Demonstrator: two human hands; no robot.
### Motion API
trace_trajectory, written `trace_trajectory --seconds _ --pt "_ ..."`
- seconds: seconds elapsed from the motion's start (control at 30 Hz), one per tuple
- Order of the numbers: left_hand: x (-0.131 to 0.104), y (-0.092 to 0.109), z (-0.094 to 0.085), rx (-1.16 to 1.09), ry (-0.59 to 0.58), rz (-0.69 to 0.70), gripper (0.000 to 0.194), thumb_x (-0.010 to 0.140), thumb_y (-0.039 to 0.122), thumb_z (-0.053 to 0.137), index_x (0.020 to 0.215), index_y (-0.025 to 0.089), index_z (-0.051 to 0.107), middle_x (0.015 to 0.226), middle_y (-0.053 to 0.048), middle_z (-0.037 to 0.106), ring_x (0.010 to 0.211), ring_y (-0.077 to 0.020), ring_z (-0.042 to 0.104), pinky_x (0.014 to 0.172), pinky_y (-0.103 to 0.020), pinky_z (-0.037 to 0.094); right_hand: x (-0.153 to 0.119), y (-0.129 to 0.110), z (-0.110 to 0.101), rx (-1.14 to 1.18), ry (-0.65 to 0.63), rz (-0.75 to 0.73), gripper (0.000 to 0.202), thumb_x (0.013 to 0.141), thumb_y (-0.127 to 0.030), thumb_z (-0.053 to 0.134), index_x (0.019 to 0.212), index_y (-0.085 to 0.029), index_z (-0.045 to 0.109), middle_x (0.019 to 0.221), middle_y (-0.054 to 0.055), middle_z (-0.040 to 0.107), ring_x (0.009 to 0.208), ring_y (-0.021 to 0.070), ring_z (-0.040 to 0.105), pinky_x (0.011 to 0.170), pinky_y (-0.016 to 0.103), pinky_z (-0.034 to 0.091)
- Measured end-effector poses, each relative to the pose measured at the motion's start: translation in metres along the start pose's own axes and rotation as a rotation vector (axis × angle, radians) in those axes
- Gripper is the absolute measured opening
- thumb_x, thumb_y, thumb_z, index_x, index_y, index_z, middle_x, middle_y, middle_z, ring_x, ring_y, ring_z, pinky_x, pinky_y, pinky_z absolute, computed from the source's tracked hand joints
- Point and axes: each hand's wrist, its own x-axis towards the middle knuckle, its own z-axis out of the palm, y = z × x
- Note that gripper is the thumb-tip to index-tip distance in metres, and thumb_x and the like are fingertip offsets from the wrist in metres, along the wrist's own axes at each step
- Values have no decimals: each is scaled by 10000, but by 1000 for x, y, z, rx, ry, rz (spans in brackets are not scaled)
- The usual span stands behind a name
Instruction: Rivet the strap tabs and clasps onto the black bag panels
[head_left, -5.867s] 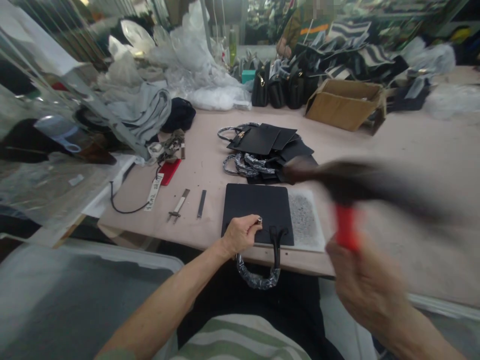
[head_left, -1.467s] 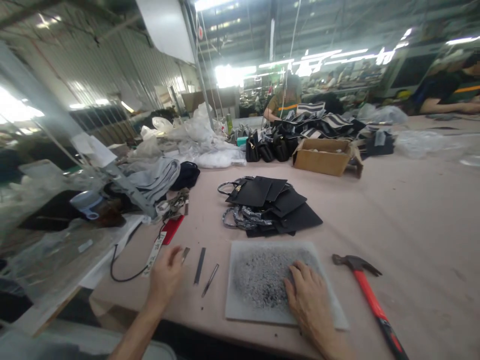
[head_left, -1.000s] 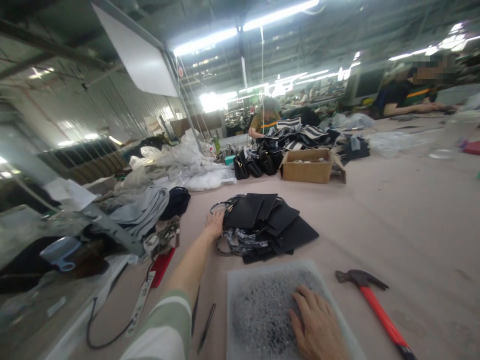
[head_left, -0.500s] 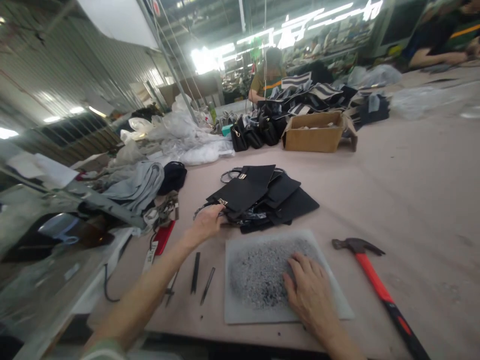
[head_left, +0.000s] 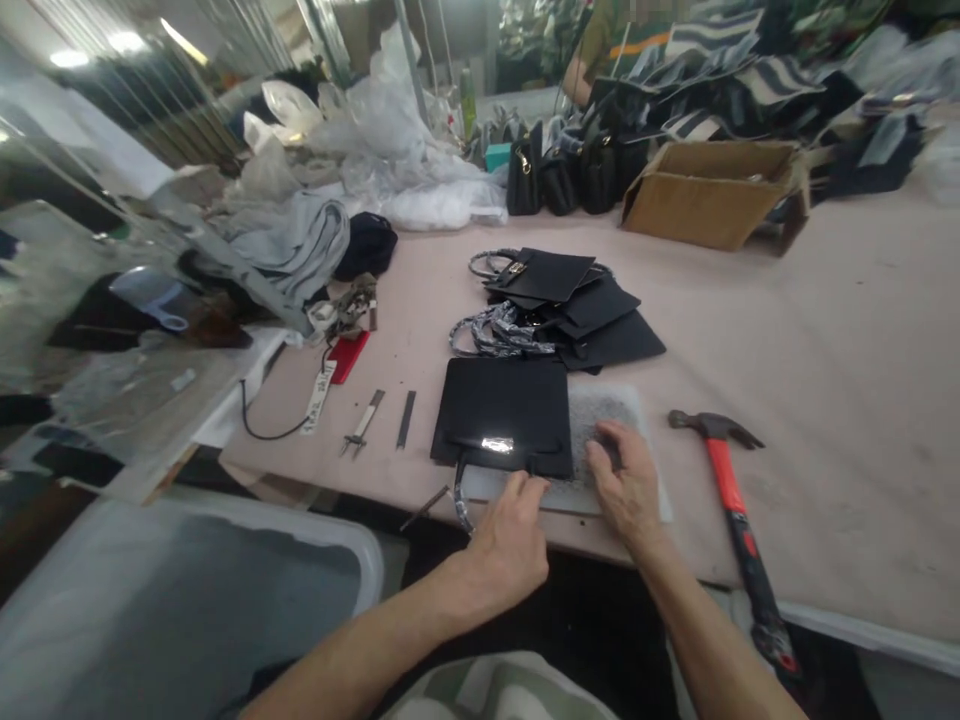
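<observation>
A black handbag (head_left: 501, 405) lies with its clasp toward me, partly over a worn grey board (head_left: 611, 400). My left hand (head_left: 510, 535) is closed at the bag's near edge, by a handle wrapped in plastic film. On the board's right side, my right hand (head_left: 626, 475) has thumb and fingers apart and holds nothing. Just beyond the bag is a pile of similar black bags (head_left: 607, 310) with film-wrapped handles. A claw hammer (head_left: 724, 475) with a red and black handle lies right of the board.
Left of the bag lie a dark metal strip (head_left: 406, 420), a caliper-like tool (head_left: 364, 425) and a thin rod (head_left: 425, 508) near the table edge. A cardboard box (head_left: 705, 200) and small black bags (head_left: 559, 180) stand farther back. A pale bin (head_left: 367, 560) is below left.
My left hand has brought one black bag from the pile toward me onto the board. My right hand remains over the board's right side. The view has tipped downward.
</observation>
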Motion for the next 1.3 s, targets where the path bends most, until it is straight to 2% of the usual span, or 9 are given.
trace_trajectory --seconds 0.13,0.2,0.3,0.4,0.47,0.53,0.63,0.83,1.3 --pt "2 12 9 53 13 51 499 743 18 523 1228 131 545 1181 -186 594 899 -274 688 784 -378 616 2 -6 -4 31 -76 -37 319 959 -445 550 1138 -195 633 1174 141 664 1108 302 613 980 520 489" --pt "-1 3 11 73 79 194 424 802 55 521 1220 126 536 1200 -192 603 910 -260 697 786 -364 615 2 -11 -7 3 -152 -99 378 953 -489 554 1179 -196 628 1241 151 636 1159 319 588 998 538 473" --pt "-29 -38 17 123 341 524 391 900 102 488 1289 137 489 1307 -192 587 1171 -281 636 999 -447 550 -1 -17 -8 -107 -302 -211 500 929 -575 568 1257 -201 615 1363 158 577 1257 363 530 1045 581 428" --pt "-77 -82 31 149 567 456 379 903 96 468 1278 138 505 1234 -174 623 1239 -291 581 1076 -526 476 -3 -21 -5 -198 -370 -261 504 943 -580 542 1272 -206 617 1375 147 577 1279 371 515 1066 585 411" --pt "-98 -96 44 213 449 212 328 893 99 479 1209 137 558 1138 -156 653 1133 -284 614 1009 -494 510 -3 -22 -1 -240 -364 -255 476 958 -556 521 1261 -203 625 1369 142 583 1274 367 517 1071 582 410" --pt "-103 -97 57 286 173 56 307 880 115 519 1177 133 596 1125 -147 663 1081 -285 616 987 -476 512 -2 -23 1 -261 -365 -241 460 968 -537 510 1255 -198 630 1369 138 584 1274 362 515 1078 579 407" --pt "-95 -89 67 331 -124 144 289 884 116 548 1160 130 635 1187 -131 658 1140 -278 589 1099 -474 435 -3 -23 1 -246 -369 -244 445 981 -508 502 1262 -187 629 1366 142 587 1277 343 515 1092 555 407" --pt "-94 -93 60 268 -120 251 264 911 67 506 1110 121 671 1127 -113 675 1115 -242 597 1089 -421 446 -6 -21 0 -221 -350 -226 411 976 -456 519 1260 -183 634 1353 145 600 1269 332 522 1087 543 409" --pt "-109 -94 49 223 -59 221 225 902 37 493 1003 125 673 1014 -108 677 1098 -230 607 1135 -421 433 -6 -15 3 -221 -325 -274 420 968 -458 506 1225 -166 665 1314 157 629 1219 337 568 1049 553 451"
